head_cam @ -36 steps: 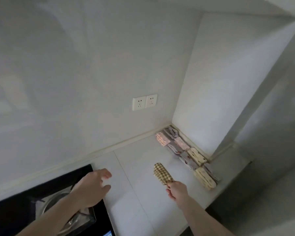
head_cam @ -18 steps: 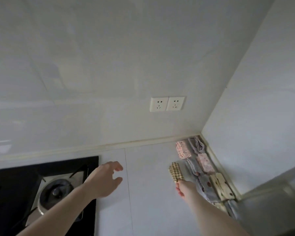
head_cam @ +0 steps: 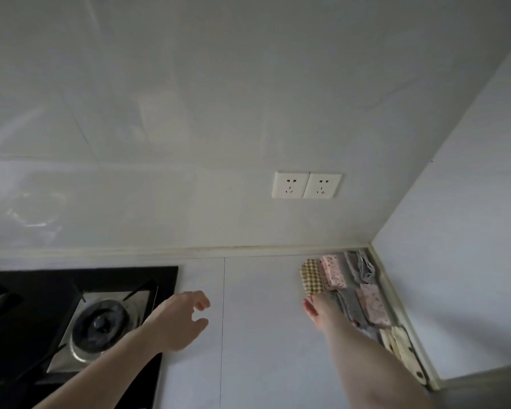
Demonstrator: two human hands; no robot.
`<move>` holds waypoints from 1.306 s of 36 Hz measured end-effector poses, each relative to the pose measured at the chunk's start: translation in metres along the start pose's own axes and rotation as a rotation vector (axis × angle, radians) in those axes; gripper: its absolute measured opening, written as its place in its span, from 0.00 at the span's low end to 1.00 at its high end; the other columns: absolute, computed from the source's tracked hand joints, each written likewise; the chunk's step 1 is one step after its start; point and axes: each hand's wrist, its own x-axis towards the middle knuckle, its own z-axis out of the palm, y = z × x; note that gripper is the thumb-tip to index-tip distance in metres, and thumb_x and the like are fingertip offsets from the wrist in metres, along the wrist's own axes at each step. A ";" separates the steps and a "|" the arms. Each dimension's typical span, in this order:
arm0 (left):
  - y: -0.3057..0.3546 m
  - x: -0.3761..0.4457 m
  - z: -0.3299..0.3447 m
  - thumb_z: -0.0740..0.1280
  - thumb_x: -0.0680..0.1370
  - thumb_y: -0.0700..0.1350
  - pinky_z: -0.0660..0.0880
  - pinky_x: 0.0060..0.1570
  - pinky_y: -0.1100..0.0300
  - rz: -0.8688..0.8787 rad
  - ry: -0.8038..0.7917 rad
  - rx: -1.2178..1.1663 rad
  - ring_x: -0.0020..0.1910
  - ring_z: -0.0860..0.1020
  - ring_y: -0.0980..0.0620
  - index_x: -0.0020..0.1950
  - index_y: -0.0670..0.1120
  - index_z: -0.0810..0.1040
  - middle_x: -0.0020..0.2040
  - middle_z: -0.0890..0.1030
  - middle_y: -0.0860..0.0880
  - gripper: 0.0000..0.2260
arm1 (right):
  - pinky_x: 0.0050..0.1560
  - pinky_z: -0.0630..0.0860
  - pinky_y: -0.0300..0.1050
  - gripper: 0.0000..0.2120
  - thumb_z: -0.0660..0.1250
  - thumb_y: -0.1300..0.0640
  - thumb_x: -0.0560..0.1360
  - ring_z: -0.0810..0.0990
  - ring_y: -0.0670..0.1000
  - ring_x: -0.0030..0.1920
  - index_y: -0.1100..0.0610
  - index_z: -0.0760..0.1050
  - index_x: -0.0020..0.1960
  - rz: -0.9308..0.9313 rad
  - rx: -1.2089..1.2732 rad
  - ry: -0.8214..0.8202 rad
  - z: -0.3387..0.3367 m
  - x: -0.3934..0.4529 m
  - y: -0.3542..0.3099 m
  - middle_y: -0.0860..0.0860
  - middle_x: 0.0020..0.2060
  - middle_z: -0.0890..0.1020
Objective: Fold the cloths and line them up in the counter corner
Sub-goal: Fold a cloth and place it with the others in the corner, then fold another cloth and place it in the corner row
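A folded brown checked cloth [head_cam: 311, 275] lies on the white counter [head_cam: 257, 335] beside a folded pink dotted cloth [head_cam: 333, 271], close to the back wall. My right hand [head_cam: 317, 307] holds the checked cloth's near end. Behind the pink one is a grey cloth [head_cam: 362, 267] in the corner. More folded cloths run along the right wall: grey [head_cam: 350, 305], pink [head_cam: 372, 304] and cream [head_cam: 401, 346]. My left hand [head_cam: 179, 320] hovers over the counter by the stove with loosely curled fingers, holding nothing.
A black gas stove [head_cam: 71, 317] with a steel burner [head_cam: 101, 323] fills the left. Two wall sockets [head_cam: 306, 185] sit above the counter. White walls meet at the corner on the right.
My right hand has carried the checked cloth forward and right, setting it down beside the pink cloth near the back wall. My view has shifted closer to the corner.
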 end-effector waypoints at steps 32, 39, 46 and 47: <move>-0.263 -0.316 -0.011 0.68 0.79 0.51 0.71 0.56 0.65 -0.399 0.270 -0.200 0.58 0.75 0.58 0.61 0.58 0.76 0.60 0.74 0.58 0.11 | 0.61 0.79 0.51 0.28 0.72 0.47 0.72 0.80 0.46 0.57 0.42 0.69 0.71 -0.571 -1.382 -0.970 0.150 -0.321 0.262 0.42 0.62 0.75; -0.344 -0.423 -0.027 0.68 0.79 0.53 0.74 0.59 0.61 -0.475 0.420 -0.250 0.58 0.74 0.61 0.58 0.63 0.74 0.61 0.73 0.61 0.10 | 0.61 0.75 0.43 0.27 0.72 0.49 0.74 0.81 0.45 0.57 0.44 0.69 0.72 -0.703 -1.364 -1.157 0.198 -0.448 0.344 0.43 0.64 0.75; -0.399 -0.490 -0.044 0.68 0.79 0.52 0.73 0.56 0.65 -0.511 0.534 -0.279 0.56 0.75 0.65 0.60 0.62 0.76 0.61 0.73 0.62 0.11 | 0.58 0.77 0.40 0.27 0.71 0.49 0.77 0.80 0.42 0.55 0.42 0.67 0.73 -0.708 -1.414 -1.308 0.229 -0.534 0.399 0.39 0.65 0.72; -0.409 -0.495 -0.049 0.67 0.79 0.52 0.73 0.56 0.66 -0.517 0.547 -0.286 0.56 0.75 0.66 0.60 0.62 0.76 0.61 0.73 0.62 0.11 | 0.60 0.77 0.41 0.27 0.71 0.49 0.77 0.80 0.42 0.55 0.41 0.67 0.73 -0.709 -1.412 -1.314 0.238 -0.542 0.405 0.38 0.65 0.72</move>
